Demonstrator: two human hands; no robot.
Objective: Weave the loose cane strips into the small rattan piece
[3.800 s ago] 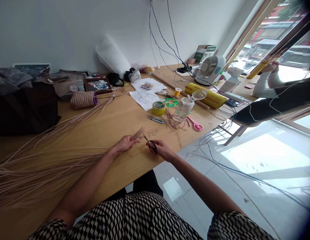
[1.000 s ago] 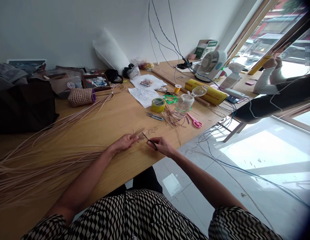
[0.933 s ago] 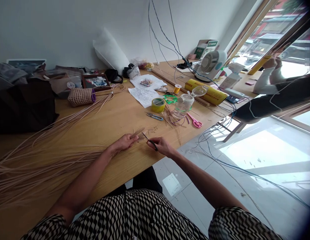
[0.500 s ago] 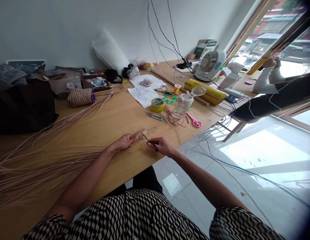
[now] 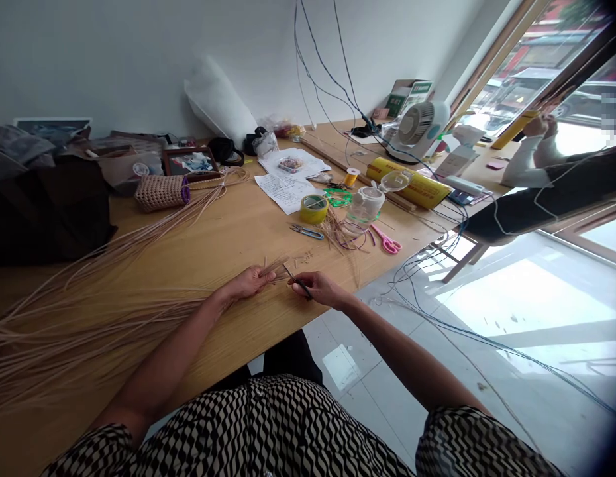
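Observation:
My left hand (image 5: 248,283) is closed round the gathered ends of a long bundle of pale reed strands (image 5: 89,318) that fans out leftward across the wooden table (image 5: 228,238). The cut ends stick out just past my fingers. My right hand (image 5: 318,289) grips small black scissors (image 5: 294,278), whose blades point at those strand ends near the table's front edge.
Farther back lie blue snips (image 5: 308,232), a yellow tape roll (image 5: 314,209), a clear jar (image 5: 365,205), pink scissors (image 5: 387,241), papers (image 5: 288,189), a woven pouch (image 5: 161,192) and a white fan (image 5: 417,129). Another person (image 5: 536,192) sits at right. Cables (image 5: 437,318) trail over the floor.
My right hand with the scissors has edged slightly left, closer to the strand ends. My left hand keeps its hold on the bundle in the same place.

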